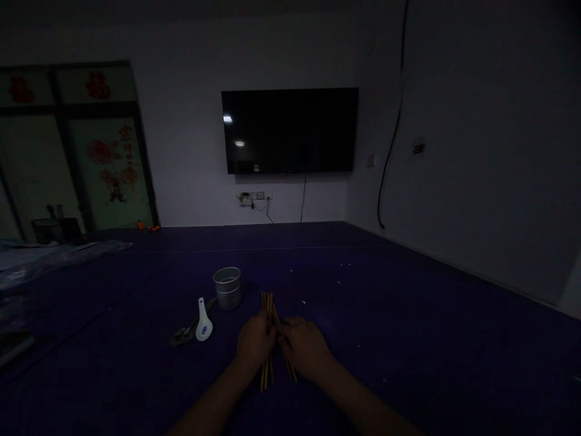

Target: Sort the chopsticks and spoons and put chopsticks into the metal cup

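Several wooden chopsticks [265, 375] lie in a loose bundle on the dark blue surface, fanned apart at the near end. My left hand [255, 340] is closed around the left part of the bundle. From the other side, my right hand [305, 346] grips the right part, its fingertips close to my left fingers. Both hands hide the middle of the sticks. Left of the hands stands an upright metal cup [227, 293] with small holes low in its wall. A white ceramic spoon [204, 327] and a metal spoon [183, 335] lie beside it.
The dark blue surface [408, 339] reaches to the far wall, with small white bits [304, 302] scattered on it. Clear plastic sheeting [49, 260] lies at left. A black television [290, 130] hangs on the wall, and a cable [391, 145] runs down the right wall.
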`<action>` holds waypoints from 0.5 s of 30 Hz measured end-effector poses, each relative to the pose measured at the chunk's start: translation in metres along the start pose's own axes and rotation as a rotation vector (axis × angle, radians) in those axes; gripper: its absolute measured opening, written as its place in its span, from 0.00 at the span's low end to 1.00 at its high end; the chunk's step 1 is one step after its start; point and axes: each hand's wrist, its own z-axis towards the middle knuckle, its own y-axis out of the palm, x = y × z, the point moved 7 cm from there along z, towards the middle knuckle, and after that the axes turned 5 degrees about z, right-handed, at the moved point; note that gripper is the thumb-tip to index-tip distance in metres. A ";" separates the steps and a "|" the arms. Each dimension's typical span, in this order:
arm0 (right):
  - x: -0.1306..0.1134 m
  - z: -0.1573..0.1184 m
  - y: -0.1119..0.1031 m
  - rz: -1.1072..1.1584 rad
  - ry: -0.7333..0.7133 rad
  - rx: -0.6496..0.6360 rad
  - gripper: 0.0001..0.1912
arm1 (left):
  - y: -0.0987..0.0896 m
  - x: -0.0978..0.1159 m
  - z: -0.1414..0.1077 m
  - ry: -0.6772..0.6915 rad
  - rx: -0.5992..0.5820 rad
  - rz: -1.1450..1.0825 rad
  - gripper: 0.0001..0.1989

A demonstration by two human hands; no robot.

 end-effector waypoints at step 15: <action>0.003 0.001 -0.002 -0.048 0.088 0.014 0.15 | -0.004 0.001 -0.002 -0.020 -0.017 0.046 0.12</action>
